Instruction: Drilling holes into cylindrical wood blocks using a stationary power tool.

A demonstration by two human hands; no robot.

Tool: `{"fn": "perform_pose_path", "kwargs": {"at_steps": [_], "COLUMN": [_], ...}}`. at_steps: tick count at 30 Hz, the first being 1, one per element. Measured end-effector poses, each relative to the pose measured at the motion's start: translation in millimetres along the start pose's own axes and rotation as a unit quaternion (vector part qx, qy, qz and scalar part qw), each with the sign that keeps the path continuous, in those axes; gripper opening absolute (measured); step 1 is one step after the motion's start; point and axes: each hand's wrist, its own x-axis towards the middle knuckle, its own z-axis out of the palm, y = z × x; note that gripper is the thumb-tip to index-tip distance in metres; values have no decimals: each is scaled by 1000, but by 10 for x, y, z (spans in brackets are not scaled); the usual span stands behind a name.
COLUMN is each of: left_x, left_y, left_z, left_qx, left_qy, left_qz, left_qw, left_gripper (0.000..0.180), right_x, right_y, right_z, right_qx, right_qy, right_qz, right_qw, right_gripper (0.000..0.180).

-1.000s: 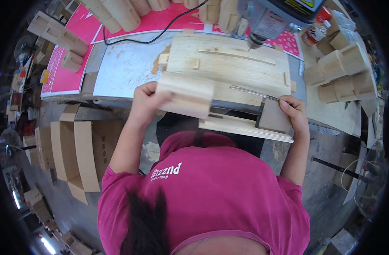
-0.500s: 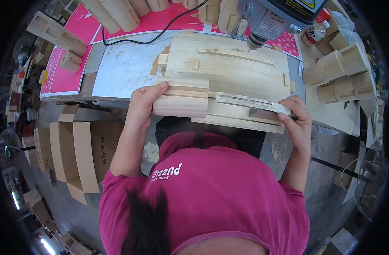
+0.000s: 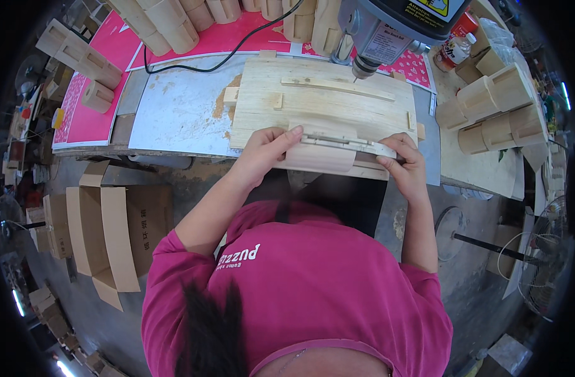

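Note:
My left hand [image 3: 262,154] is closed on the left end of a pale, rounded wooden block [image 3: 322,159], thumb on top. The block lies at the front of a flat wooden board [image 3: 256,94] with small strips fixed on it. In my right hand [image 3: 405,164] I pinch the right end of a long, thin, pale strip [image 3: 347,144], which seems to have slots along it. The strip runs over the block, along where its groove was seen; blur hides whether it sits inside. Behind the board, a drill chuck with a thin bit [image 3: 361,68] points down.
Grooved wooden blocks [image 3: 174,28] stand at the back, with more stacked on the left [image 3: 99,97] and right [image 3: 495,94]. A black cable [image 3: 227,58] crosses the table. A bottle [image 3: 454,51] stands back right. Below left is an open cardboard box [image 3: 121,235].
My left hand has brought the block rightward, under the strip. My right hand has shifted left with the strip, so the two now overlap. The whole view has also shifted slightly.

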Motion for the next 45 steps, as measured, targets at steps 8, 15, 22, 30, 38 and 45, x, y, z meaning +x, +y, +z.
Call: {"fn": "perform_pose_path", "kwargs": {"at_steps": [8,15,22,30,38,45], "left_x": [184,763,873,872,893,900], "left_y": [-336,-389,-293,-252,-233,-234], "left_z": [9,185,-88,-231,-210,-173], "left_qx": [423,523,503,523,528,522], "left_qy": [71,161,138,104,91,90], "left_qz": [357,383,390,392,396,405], "left_qw": [829,744,759,750,746,746], "left_gripper": [64,66,54,56,54,52], "right_x": [121,495,822,1006,2281,1025], "right_y": [156,300,353,-142,-920,-1258], "right_z": [-71,-278,-144,-378,-1517,-554], "right_qx": [-183,-232,-175,6,41,-348], "right_qy": [106,148,107,137,175,276], "right_qz": [-77,-70,-68,-143,37,-183], "right_qw": [974,959,976,980,983,877], "right_gripper": [29,32,32,42,31,18]}}
